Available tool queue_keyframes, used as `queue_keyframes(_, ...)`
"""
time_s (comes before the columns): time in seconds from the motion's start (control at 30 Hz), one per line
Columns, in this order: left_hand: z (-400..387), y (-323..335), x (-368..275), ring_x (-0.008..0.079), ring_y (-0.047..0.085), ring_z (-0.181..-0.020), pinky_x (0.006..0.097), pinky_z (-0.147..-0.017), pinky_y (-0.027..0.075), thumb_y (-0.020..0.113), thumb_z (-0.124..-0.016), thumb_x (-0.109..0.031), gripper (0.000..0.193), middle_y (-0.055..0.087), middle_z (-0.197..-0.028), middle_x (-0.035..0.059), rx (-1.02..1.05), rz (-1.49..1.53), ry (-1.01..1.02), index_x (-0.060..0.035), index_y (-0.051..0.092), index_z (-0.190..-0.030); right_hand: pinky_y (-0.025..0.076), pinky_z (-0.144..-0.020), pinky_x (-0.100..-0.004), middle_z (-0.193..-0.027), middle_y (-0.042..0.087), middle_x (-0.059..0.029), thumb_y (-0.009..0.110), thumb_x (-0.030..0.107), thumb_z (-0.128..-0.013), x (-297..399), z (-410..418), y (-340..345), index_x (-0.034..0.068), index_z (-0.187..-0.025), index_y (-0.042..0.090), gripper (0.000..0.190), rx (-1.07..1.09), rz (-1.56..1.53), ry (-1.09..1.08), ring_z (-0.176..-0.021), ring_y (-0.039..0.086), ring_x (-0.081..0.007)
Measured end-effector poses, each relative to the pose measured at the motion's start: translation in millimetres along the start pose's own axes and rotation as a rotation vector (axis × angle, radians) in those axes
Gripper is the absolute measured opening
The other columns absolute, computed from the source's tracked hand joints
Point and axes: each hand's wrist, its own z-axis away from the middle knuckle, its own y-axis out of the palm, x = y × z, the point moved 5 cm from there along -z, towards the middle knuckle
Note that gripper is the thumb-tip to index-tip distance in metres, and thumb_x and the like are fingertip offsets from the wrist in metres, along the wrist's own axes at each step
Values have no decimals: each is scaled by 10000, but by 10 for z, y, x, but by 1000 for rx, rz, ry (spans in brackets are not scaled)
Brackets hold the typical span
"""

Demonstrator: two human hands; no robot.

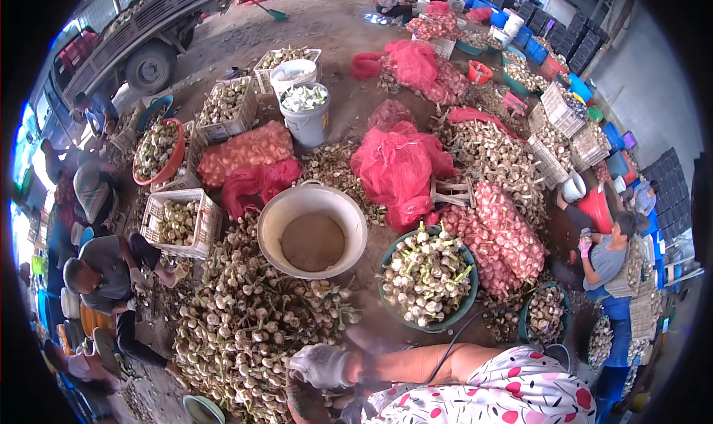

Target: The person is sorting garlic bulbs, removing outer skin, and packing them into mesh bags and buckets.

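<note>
My right hand (322, 365), in a grey-white work glove, reaches left across the bottom of the view from a white sleeve with red dots (501, 388). Its curled fingers are at the upper rim of a reddish-brown container (294, 397), mostly cut off below; whether they grip it is unclear. My left hand is out of view. Beside the glove spreads a large heap of garlic bulbs (245, 329) with stalks. A wide pale metal pot (353, 240), dirty inside, stands beyond. Right of it is a green basin (475, 290) full of trimmed garlic bulbs (426, 276).
A cable (445, 351) crosses near my forearm. Red mesh sacks of garlic (509, 240), a loose red net (395, 162), white crates (209, 223) and buckets (312, 126) stand around. People sit at left (103, 273) and right (610, 251). A truck (139, 45) stands behind.
</note>
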Motion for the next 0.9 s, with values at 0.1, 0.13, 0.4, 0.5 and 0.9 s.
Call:
queue_keyframes(0.1, -132, -43, 107, 215, 463, -1140, 354, -999, 347, 415, -977, -304, 415, 522, -1236, 102, 69, -44, 56, -37, 477, -1288, 453, -743, -447, -866, 637, -191, 547, 297, -861, 61, 29, -223, 43, -977, 593, 283, 41, -203, 183, -859, 595, -396)
queue_keyframes(0.13, -168, -111, 153, 217, 463, -1141, 354, -998, 348, 420, -975, -295, 409, 521, -1237, 102, 76, -59, 76, -36, 479, -1286, 451, -747, -441, -870, 641, -197, 560, 309, -855, 56, 34, -242, 30, -940, 608, 296, 51, -408, 305, -873, 596, -398)
queue_keyframes(0.4, -50, -205, 213, 296, 357, -1296, 426, -1033, 336, 568, -867, -145, 418, 439, -1348, 151, 79, -820, 425, -1, 492, -1251, 473, -710, -438, -822, 634, -225, 588, 245, -778, -257, -86, 110, 23, -875, 654, 251, 119, -92, 391, -802, 628, -385)
queue_keyframes(0.5, 63, 382, -81, 357, 466, -1184, 437, -980, 386, 555, -862, -99, 432, 300, -1417, 254, 97, -1223, 580, -14, 478, -1279, 491, -670, -432, -781, 641, -201, 531, 324, -800, -135, -123, -123, 65, -835, 686, 305, 273, -28, 338, -737, 641, -350)
queue_keyframes(0.9, -5, 455, -289, 479, 319, -1244, 598, -1027, 260, 702, -699, -273, 570, 355, -1354, 257, 125, -1708, 1020, -91, 541, -1214, 454, -563, -238, -822, 612, 15, 553, 51, -842, -667, 122, -130, -32, -1109, 552, 279, 59, -41, -165, -681, 557, -88)
